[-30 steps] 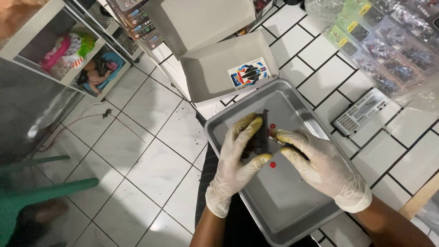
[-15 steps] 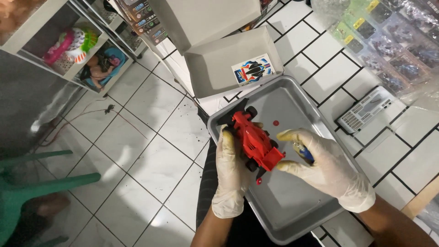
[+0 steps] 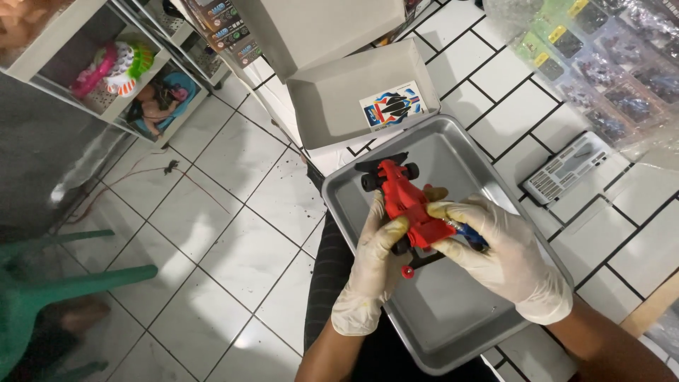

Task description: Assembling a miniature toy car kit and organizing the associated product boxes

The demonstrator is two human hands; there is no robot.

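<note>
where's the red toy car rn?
Head view, centre: the red toy car is held over the metal tray, left hand under it, right hand at its rear, just below the open cardboard box.

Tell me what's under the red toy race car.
Under the red toy race car lies the grey metal tray. The gloved left hand and right hand cover the tray directly beneath it.

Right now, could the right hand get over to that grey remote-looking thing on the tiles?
Probably yes, though not freely. The right hand is busy holding the red toy car and a blue tool. The grey device lies uncovered just past the tray's rim.
</note>
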